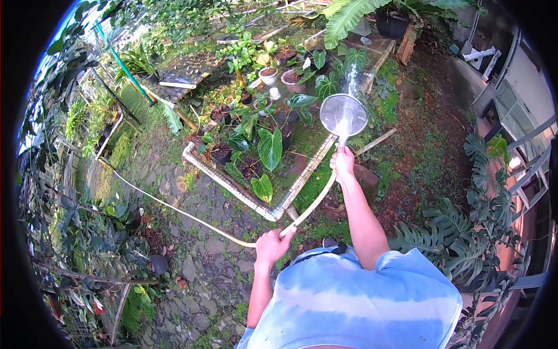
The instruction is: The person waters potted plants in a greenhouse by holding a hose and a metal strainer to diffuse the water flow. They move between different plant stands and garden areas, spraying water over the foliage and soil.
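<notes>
My right hand [343,161] is wrapped round the end of a pale yellow hose [317,202], just below a round mesh strainer [343,114]. Water sprays from the hose end across the strainer, away from me toward the leafy plants. Lower down and to the left, my left hand [272,246] is closed round the same hose. From there the hose runs left over the stone ground. Potted plants with large dark green leaves [269,149] stand inside a white-edged frame [229,185] in front of me.
White pots [268,75] stand farther back among the plants. A green pole [125,70] leans at the upper left. A large fern [354,20] hangs at the top. Broad split leaves [427,238] grow at the right, beside a glass-topped table [514,107].
</notes>
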